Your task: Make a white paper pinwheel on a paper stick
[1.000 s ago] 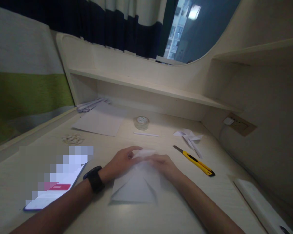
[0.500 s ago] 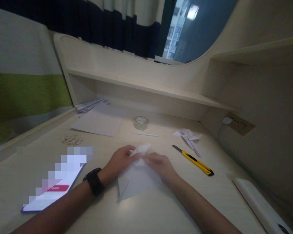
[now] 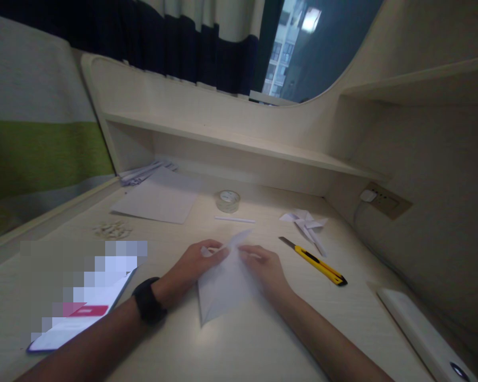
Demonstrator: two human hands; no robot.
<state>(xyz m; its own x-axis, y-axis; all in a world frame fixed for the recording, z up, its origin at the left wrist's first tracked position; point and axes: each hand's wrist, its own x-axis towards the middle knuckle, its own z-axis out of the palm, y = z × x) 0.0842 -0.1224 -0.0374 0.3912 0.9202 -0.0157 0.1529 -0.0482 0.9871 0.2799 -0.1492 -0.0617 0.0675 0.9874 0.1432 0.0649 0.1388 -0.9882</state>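
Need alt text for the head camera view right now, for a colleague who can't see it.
Both hands pinch a folded white paper on a pale desk: left hand, with a black watch on its wrist, and right hand meet at its raised tip. A yellow utility knife lies to the right, a tape roll behind, a phone to the left.

Folded white paper sheet sits mid-desk between left hand and right hand. Yellow utility knife lies right of it, clear tape roll behind, phone far left.
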